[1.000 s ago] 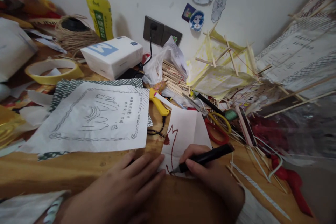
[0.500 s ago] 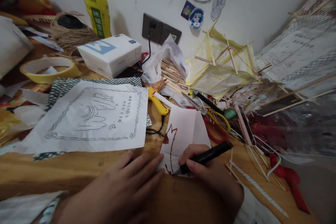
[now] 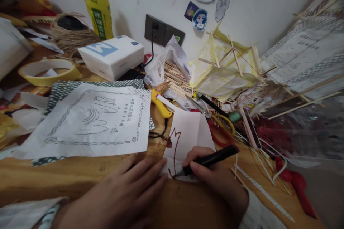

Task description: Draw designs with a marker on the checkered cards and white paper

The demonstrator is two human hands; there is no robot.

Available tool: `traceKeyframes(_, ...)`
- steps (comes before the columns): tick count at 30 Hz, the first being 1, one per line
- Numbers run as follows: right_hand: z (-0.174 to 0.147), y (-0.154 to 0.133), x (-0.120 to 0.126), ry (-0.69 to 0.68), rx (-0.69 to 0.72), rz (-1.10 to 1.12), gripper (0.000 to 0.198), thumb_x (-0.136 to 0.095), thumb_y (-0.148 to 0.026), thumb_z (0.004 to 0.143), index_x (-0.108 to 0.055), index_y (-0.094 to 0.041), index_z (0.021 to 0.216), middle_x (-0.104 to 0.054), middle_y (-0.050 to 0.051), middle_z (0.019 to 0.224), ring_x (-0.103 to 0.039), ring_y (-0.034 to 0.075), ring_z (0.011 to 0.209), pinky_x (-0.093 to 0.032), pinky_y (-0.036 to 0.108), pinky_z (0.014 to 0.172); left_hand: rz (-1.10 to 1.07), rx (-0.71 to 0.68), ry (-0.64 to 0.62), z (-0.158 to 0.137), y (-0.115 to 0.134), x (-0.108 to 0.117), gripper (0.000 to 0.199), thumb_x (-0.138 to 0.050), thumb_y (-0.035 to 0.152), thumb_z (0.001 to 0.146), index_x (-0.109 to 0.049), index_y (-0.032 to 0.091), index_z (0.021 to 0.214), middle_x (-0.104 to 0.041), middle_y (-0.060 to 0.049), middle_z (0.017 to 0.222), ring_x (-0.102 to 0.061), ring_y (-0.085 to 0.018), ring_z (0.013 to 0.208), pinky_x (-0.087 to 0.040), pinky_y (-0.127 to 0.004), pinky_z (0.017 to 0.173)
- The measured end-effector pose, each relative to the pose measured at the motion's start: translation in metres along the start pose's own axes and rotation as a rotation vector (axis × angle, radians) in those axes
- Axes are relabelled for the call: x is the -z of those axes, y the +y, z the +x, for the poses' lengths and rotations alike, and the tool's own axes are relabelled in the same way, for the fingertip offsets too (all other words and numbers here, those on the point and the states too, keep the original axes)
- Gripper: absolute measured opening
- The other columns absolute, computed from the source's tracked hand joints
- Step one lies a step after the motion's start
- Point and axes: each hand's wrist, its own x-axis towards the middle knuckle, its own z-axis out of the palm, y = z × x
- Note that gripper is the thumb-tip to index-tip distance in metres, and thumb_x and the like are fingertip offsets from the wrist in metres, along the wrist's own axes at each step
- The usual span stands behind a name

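A folded white sheet of paper [image 3: 189, 132] lies near the table's front edge, with a dark red outline drawn along its left side. My right hand [image 3: 205, 168] grips a thick black marker [image 3: 213, 155], its tip at the bottom of the red line. My left hand [image 3: 129, 186] lies flat with fingers stretched, the fingertips at the paper's lower left edge. Left of the paper, a larger sheet with a black line drawing [image 3: 99, 121] rests on dark green patterned paper [image 3: 59, 91].
Behind the papers stand a white box [image 3: 111, 59], a yellow drink bottle [image 3: 98, 10], a twine roll [image 3: 71, 30] and a tape roll [image 3: 48, 71]. A yellow glue gun [image 3: 161, 105], scissors [image 3: 221, 123], wooden sticks [image 3: 176, 78] and a yellow paper-and-stick frame [image 3: 225, 71] crowd the right.
The marker has shifted slightly left, and its tip now touches the lower end of the red line. My left hand stays almost where it was.
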Motion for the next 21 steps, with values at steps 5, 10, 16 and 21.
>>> traceKeyframes(5, -0.0012, 0.0009, -0.0001, -0.004, -0.021, -0.022, 0.024, -0.057, -0.036, 0.077, -0.056, -0.018, 0.061, -0.053, -0.001, 0.058, -0.048, 0.012, 0.053, -0.039, 0.023, 0.05, -0.012, 0.015, 0.013, 0.0001, 0.0006, -0.0014, 0.048, -0.048, 0.049, 0.087, -0.049, 0.027, 0.129, -0.054, 0.0, 0.132, -0.05, -0.022, 0.113, -0.032, -0.035, 0.096)
traceKeyframes(10, -0.001, 0.0003, -0.0002, -0.007, -0.025, -0.036, 0.022, -0.056, -0.034, 0.076, -0.054, -0.018, 0.06, -0.054, 0.0, 0.058, -0.049, 0.012, 0.055, -0.039, 0.023, 0.052, -0.019, 0.031, 0.025, 0.0012, 0.0018, -0.0015, 0.046, -0.044, 0.052, 0.089, -0.05, 0.027, 0.127, -0.057, 0.001, 0.129, -0.051, -0.02, 0.113, -0.032, -0.034, 0.095)
traceKeyframes(16, -0.0009, -0.0051, -0.0003, -0.006, -0.026, -0.059, 0.021, -0.055, -0.033, 0.075, -0.056, -0.018, 0.06, -0.056, 0.001, 0.06, -0.051, 0.013, 0.056, -0.04, 0.023, 0.052, -0.026, 0.041, 0.057, -0.0004, 0.0008, -0.005, 0.047, -0.044, 0.055, 0.088, -0.052, 0.028, 0.126, -0.055, 0.002, 0.131, -0.05, -0.02, 0.113, -0.03, -0.034, 0.097)
traceKeyframes(21, -0.001, -0.003, -0.0002, 0.009, -0.014, -0.067, 0.022, -0.056, -0.033, 0.075, -0.057, -0.018, 0.06, -0.055, 0.001, 0.058, -0.051, 0.013, 0.056, -0.041, 0.023, 0.053, 0.0, 0.013, 0.01, -0.0002, 0.0005, -0.0022, 0.045, -0.048, 0.047, 0.087, -0.05, 0.027, 0.128, -0.055, 0.0, 0.131, -0.049, -0.021, 0.114, -0.032, -0.035, 0.096)
